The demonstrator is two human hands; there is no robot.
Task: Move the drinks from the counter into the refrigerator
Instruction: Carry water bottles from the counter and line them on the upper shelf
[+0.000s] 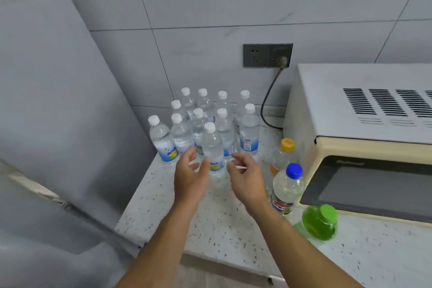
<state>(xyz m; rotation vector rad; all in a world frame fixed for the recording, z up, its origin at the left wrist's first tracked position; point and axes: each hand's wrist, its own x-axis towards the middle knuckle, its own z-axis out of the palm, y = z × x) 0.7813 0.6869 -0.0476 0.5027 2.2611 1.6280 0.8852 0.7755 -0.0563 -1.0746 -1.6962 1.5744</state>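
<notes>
Labels: cluster of white-capped clear bottles [205, 121] stands upright at the back-left of the speckled counter [224, 224], blue-and-white labels with a yellow mark; print too blurred to read. Front bottle of the cluster [212, 147] stands nearest, between both hands. To the right, just beside the cream microwave [364, 142]: an orange-capped bottle [282, 156], a blue-capped bottle [288, 188] with a red, blue and yellow label, text unreadable, and a green bottle [320, 222]. Microwave door carries a brand word, illegible. Left hand [190, 174]: fingers apart and loosely curved, at the front bottle's left side; contact cannot be told. Right hand [245, 174]: fingers relaxed, apart, just right of that bottle, holding nothing. Grey refrigerator [53, 110] stands left of the counter, closed.
</notes>
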